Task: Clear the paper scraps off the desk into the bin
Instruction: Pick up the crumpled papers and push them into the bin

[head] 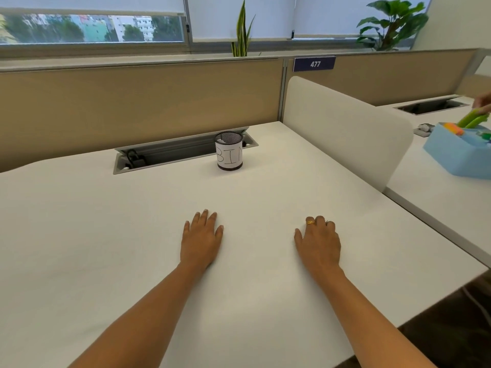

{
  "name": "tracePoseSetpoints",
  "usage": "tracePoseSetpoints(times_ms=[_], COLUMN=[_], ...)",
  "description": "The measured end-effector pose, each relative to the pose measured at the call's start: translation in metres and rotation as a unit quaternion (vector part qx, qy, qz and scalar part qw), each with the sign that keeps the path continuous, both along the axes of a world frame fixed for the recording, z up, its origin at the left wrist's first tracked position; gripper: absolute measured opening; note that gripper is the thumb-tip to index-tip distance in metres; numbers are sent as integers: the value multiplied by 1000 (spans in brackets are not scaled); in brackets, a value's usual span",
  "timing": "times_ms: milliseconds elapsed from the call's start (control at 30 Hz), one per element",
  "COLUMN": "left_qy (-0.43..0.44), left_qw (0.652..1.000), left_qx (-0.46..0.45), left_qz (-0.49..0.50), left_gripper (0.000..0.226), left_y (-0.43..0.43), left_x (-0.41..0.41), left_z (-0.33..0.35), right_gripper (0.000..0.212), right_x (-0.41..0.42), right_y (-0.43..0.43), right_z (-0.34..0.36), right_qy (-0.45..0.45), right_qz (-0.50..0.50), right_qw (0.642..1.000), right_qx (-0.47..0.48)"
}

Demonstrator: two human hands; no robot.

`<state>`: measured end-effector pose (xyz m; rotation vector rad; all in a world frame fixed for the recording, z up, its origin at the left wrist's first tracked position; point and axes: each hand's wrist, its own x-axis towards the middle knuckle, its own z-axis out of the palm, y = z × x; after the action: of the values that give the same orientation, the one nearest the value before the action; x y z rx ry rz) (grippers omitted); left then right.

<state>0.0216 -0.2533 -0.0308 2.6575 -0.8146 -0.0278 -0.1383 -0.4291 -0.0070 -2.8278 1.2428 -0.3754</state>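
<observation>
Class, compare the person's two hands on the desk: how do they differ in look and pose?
The right hand wears a gold ring; the left hand is bare. The left hand's fingers lie straight and flat, while the right hand's fingers curl under at the tips. The left hand sits nearer the bin. Both rest palm down on the white desk, holding nothing.

Bright, even daylight from the windows (93, 27); soft faint shadows on the bench (106, 235); wide-angle bending at the edges; slight blur.
</observation>
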Motion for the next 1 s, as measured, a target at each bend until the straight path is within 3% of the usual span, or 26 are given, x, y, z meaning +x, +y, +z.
tracePoseSetpoints(times_ms=[333, 500, 667, 1000], left_qy=[39, 46, 21, 8], left_qw=[996, 993, 995, 997], left_qx=[-81, -112, -100, -34], left_qz=[12, 12, 18, 62], left_gripper=[45, 41, 42, 46], left_y=[9, 16, 24, 21], left_x=[-2, 3, 20, 65], left_z=[4, 5, 6, 6], right_gripper=[32, 40, 27, 12], right_x=[45, 72, 101, 156], right_y=[30, 44, 50, 48], right_z=[11, 20, 28, 31], right_qy=[-131, -217, -274, -285], right_qz=[120, 151, 126, 167], right_qw=[980, 939, 897, 907], right_qx=[89, 219, 322, 262])
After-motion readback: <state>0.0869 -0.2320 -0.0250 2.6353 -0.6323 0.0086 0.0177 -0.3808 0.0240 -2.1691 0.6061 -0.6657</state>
